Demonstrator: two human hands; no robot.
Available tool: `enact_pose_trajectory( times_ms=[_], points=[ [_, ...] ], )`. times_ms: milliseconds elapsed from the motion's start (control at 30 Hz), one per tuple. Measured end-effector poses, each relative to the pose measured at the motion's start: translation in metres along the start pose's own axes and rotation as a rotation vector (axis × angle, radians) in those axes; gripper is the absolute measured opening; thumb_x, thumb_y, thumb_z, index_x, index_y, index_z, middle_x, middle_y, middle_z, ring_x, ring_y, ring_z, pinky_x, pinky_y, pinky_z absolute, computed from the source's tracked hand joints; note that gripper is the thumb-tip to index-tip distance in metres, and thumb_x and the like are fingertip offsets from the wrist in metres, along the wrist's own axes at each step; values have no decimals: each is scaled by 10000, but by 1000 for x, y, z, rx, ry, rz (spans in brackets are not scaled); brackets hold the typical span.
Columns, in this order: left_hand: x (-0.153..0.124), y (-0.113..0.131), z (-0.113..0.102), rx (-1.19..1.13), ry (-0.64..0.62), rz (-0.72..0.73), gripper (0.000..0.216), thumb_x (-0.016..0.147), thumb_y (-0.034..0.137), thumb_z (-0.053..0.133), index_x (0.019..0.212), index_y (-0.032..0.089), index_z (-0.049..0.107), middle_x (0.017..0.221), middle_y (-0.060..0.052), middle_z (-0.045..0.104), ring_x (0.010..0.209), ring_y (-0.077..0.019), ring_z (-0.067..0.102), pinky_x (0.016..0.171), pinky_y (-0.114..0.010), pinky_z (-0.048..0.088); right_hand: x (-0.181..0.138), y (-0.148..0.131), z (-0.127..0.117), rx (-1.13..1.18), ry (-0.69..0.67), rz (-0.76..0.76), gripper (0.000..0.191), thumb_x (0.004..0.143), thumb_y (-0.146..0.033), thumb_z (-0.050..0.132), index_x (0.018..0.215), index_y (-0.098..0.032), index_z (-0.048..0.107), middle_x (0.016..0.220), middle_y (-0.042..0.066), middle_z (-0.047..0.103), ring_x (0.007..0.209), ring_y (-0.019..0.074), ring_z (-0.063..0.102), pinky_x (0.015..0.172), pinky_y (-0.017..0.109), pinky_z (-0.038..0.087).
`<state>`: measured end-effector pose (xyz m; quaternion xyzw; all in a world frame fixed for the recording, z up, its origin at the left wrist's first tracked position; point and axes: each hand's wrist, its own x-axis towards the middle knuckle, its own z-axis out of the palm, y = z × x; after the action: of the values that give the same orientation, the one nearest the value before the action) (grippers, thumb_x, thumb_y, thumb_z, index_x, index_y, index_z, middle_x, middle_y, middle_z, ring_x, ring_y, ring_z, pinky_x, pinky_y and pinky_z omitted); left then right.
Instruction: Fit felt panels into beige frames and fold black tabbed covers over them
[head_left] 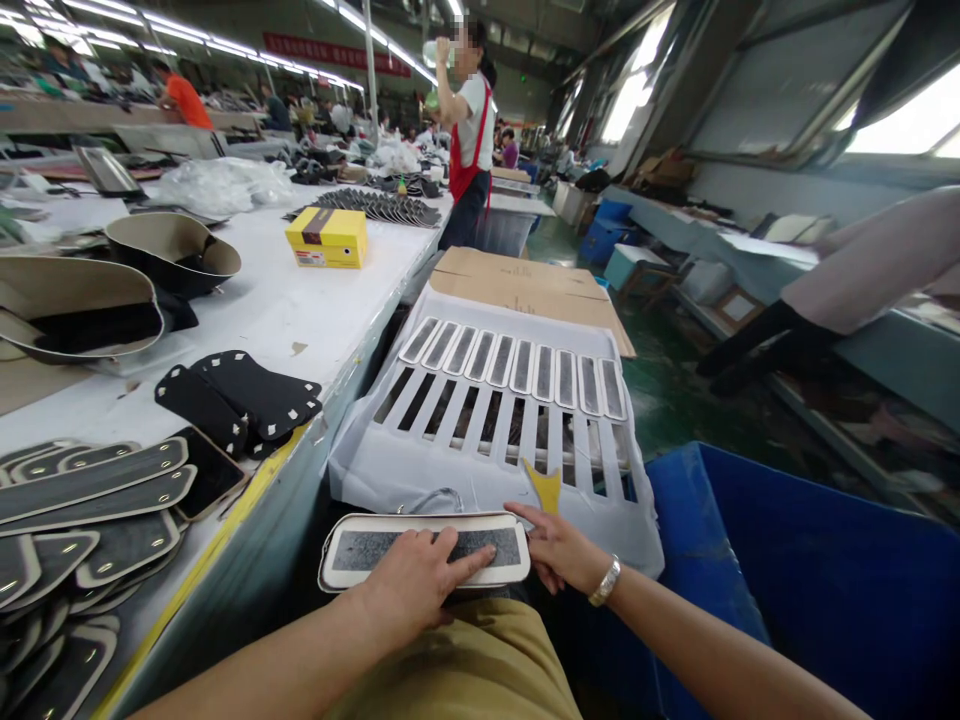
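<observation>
A long rounded panel (360,553), dark speckled in the middle with a cream border, lies crosswise over the lap. My left hand (416,580) grips its near edge, fingers spread over the dark face and the thumb low at the rim. At the panel's right end, my right hand (566,550) has its index finger stretched to the top corner and its other fingers loosely bent below; it wears a bracelet on the wrist. Just beyond, several similar panels (480,357) stand in a row on a slatted, white-covered rack (420,480). A yellow forked piece (545,487) sits on the rack's near edge.
On the left, a white worktable (262,340) bears stacked dark panels (97,490), black pieces (255,390), curved leather-like shells (75,300) and a yellow box (326,238). A blue bin (720,560) stands right. Cardboard (517,285) lies behind the rack; a person in a red apron (469,140) stands beyond.
</observation>
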<state>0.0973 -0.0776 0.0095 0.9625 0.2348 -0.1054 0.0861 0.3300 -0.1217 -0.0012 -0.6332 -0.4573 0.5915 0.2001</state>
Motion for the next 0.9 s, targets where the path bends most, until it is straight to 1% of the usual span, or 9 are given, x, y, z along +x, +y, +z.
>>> enact_pose_trajectory(
  times_ms=[100, 233, 367, 500, 567, 667, 733, 833, 900],
  points=[
    [0, -3, 1, -16, 23, 21, 862, 689, 470, 665, 1388, 419, 164, 1088, -95, 503, 862, -276, 570, 711, -407, 472, -8, -9, 4, 8, 110, -9, 702, 692, -264, 471, 1350, -62, 327, 414, -92, 453, 285, 76, 406, 287, 163, 274],
    [-2, -5, 2, -29, 22, 29, 872, 686, 431, 671, 1389, 418, 156, 1096, -93, 507, 836, -266, 574, 678, -385, 486, -15, -21, 5, -2, 150, 8, 697, 677, -247, 455, 1336, -44, 350, 402, -89, 438, 280, 73, 385, 285, 167, 270],
    [-1, -8, -2, -33, -2, 42, 856, 687, 407, 661, 1393, 396, 178, 1087, -102, 516, 791, -256, 588, 653, -367, 489, -23, -38, 8, -44, 204, -20, 652, 668, -184, 435, 1315, -108, 402, 417, -99, 395, 278, 61, 364, 274, 165, 273],
    [3, -13, -8, -79, -23, 73, 841, 653, 490, 668, 1381, 350, 271, 1126, -139, 511, 803, -281, 602, 657, -376, 494, -28, -55, 12, -133, 192, -19, 609, 699, -152, 431, 1308, -143, 408, 436, -89, 412, 293, 69, 410, 293, 171, 289],
    [3, -15, -9, -103, -17, 76, 798, 664, 496, 657, 1366, 352, 306, 1101, -132, 525, 803, -286, 606, 666, -384, 496, -28, -56, 10, -147, 176, -32, 565, 742, -210, 464, 1298, -123, 408, 434, -89, 408, 297, 71, 412, 308, 174, 293],
    [0, -15, -7, -117, 19, 48, 667, 748, 454, 584, 1351, 399, 304, 1065, -103, 535, 760, -261, 608, 659, -381, 492, -25, -41, -2, 27, 33, -68, 673, 783, -432, 507, 1357, -145, 305, 477, -74, 456, 345, 93, 460, 333, 184, 322],
    [-5, -13, -5, -100, 37, 27, 615, 808, 360, 523, 1358, 431, 257, 1048, -82, 532, 748, -231, 597, 646, -353, 483, -18, -20, -11, 238, 17, -63, 707, 780, -556, 474, 1352, -178, 304, 536, -47, 502, 404, 117, 505, 348, 200, 347],
    [-17, -6, -1, -68, 55, -18, 650, 836, 248, 463, 1392, 399, 162, 1005, -75, 529, 788, -223, 563, 627, -324, 468, 0, 13, -12, 374, 214, -8, 485, 789, -536, 490, 1130, -193, 523, 641, 7, 561, 551, 139, 569, 452, 239, 437],
    [-28, -1, 2, -62, 68, -45, 603, 836, 242, 453, 1387, 314, 221, 1009, -90, 522, 839, -243, 531, 639, -344, 469, 16, 28, 2, 319, 173, 10, 344, 805, -452, 539, 1023, -190, 581, 742, 48, 606, 659, 160, 592, 566, 287, 493]
  ],
)
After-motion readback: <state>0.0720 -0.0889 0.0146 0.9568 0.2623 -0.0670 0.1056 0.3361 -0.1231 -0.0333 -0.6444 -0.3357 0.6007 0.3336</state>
